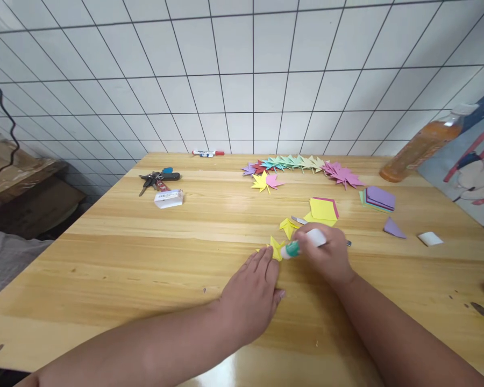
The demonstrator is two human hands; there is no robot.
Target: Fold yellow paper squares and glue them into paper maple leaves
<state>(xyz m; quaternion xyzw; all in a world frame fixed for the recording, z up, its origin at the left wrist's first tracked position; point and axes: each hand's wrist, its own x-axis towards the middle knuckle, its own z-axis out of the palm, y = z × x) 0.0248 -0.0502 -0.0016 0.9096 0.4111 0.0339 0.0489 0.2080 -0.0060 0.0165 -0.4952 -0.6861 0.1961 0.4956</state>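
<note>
My left hand [252, 293] lies flat on the table, fingertips pressing on a yellow folded paper piece [276, 249] and partly covering it. My right hand [334, 255] is closed around a glue stick [292, 249] with a green and white body, tilted so that its white end meets that piece's right side. Just beyond sits a second yellow folded piece [287, 228], beside what looks like a small blade [299, 220], partly hidden. Yellow paper squares [322, 208], with a magenta sheet under them, lie behind my right hand.
Folded paper leaves [294, 163] form a row near the tiled wall, with a yellow and pink leaf [261, 182] in front. Right: a drink bottle [421, 145], purple sheets [379, 198], a purple triangle [394, 228], a white cap [430, 238]. Left: keys [157, 178], an eraser [168, 198], a marker [208, 153].
</note>
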